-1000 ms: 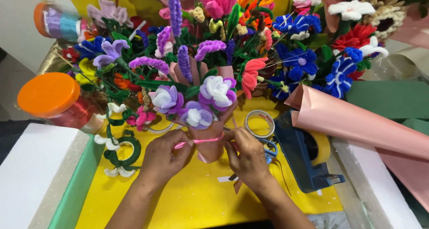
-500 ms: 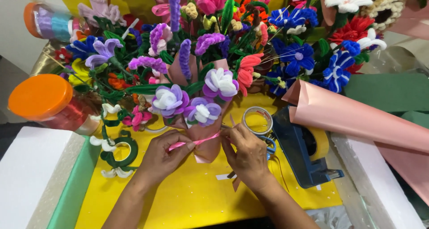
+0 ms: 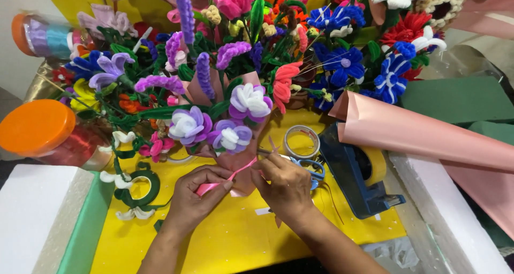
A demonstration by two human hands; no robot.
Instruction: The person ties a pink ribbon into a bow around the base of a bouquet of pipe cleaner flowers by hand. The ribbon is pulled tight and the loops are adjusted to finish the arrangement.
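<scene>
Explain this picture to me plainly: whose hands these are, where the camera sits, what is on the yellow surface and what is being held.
No machine here: a person works bare-handed, filmed by a camera on their head looking down. The left hand and right hand each pinch an end of a pink ribbon drawn across the pink paper wrap of a small bouquet of purple and white fuzzy-wire flowers. On the yellow table lie blue-handled scissors, a clear tape roll and a blue tape dispenser. Rolled pink paper lies to the right.

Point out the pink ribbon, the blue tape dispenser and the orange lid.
pink ribbon [image 3: 239,172], head view, strip between hands
blue tape dispenser [image 3: 342,169], head view, its side wall
orange lid [image 3: 36,126], head view, top centre
</scene>
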